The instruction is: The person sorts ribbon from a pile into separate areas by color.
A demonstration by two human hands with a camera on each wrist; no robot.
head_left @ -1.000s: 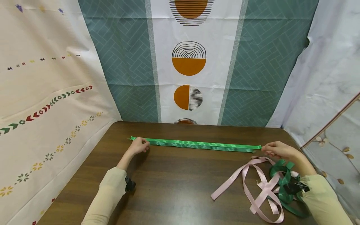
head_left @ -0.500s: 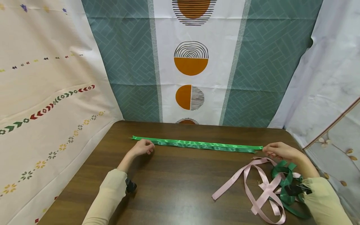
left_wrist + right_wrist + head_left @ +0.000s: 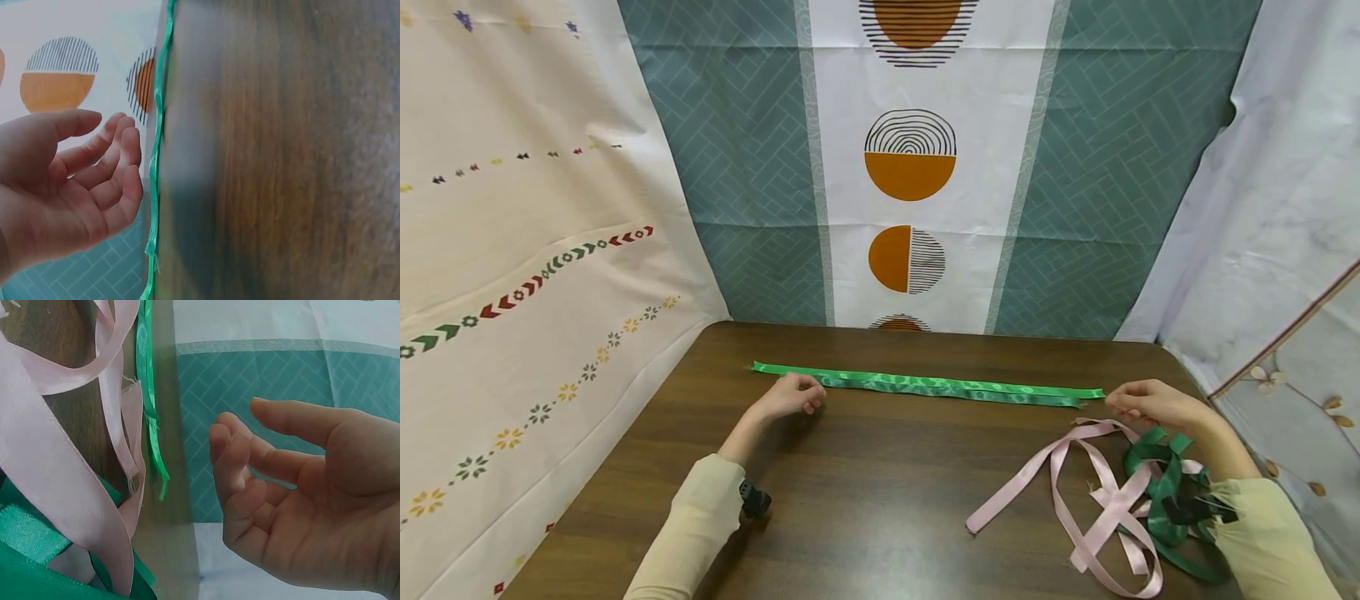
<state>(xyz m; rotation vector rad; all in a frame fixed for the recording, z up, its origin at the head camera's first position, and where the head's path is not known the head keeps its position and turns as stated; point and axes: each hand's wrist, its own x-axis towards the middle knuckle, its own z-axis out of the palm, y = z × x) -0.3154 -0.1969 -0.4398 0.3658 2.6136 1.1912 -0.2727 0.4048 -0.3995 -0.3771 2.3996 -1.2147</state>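
Two green ribbons, one bright (image 3: 1022, 388) and one darker (image 3: 925, 388), lie stretched side by side across the far part of the table. My left hand (image 3: 790, 395) hovers near their left portion, fingers loosely curled; the left wrist view shows a gap between thumb and fingers with nothing held. At the ribbons' right end is my right hand (image 3: 1153, 404), its fingertips just beside the bright ribbon's tip. In the right wrist view its fingers (image 3: 231, 450) are relaxed, thumb apart, holding nothing.
A tangle of pink ribbon (image 3: 1015, 498) and dark green ribbon (image 3: 1161, 525) lies on the brown table (image 3: 850, 500), partly under my right forearm. A patterned cloth (image 3: 910, 283) hangs behind the far edge, with more cloth at both sides.
My left hand has slid rightward along the ribbons. The right hand has drawn slightly right, off the bright ribbon's tip. The ribbons lie much as before.
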